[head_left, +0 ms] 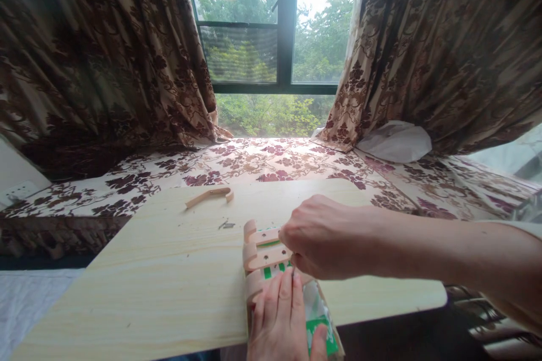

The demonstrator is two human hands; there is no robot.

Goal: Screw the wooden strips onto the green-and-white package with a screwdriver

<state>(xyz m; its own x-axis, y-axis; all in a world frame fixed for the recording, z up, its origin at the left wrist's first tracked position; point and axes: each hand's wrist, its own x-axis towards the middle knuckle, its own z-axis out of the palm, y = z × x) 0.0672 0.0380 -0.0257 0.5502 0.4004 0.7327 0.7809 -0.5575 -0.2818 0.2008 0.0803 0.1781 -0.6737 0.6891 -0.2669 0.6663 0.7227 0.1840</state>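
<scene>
A green and white box (315, 307) lies at the near edge of the pale wooden table. Curved wooden pieces (266, 258) with screw holes rest side by side across it, their hooked ends at the left. My left hand (279, 316) lies spread over the nearest wooden piece and the box. Above and right of it, my right hand (311, 237) is closed in a fist over the right part of the pieces. A thin dark item shows between the two hands; what my right fist holds is mostly hidden.
Another curved wooden piece (209, 196) lies at the table's far left, with several small screws (227, 225) nearer the middle. Beyond the table (127, 293) is a flower-patterned cloth ledge (271, 161) with a white bag (396, 142), curtains and a window.
</scene>
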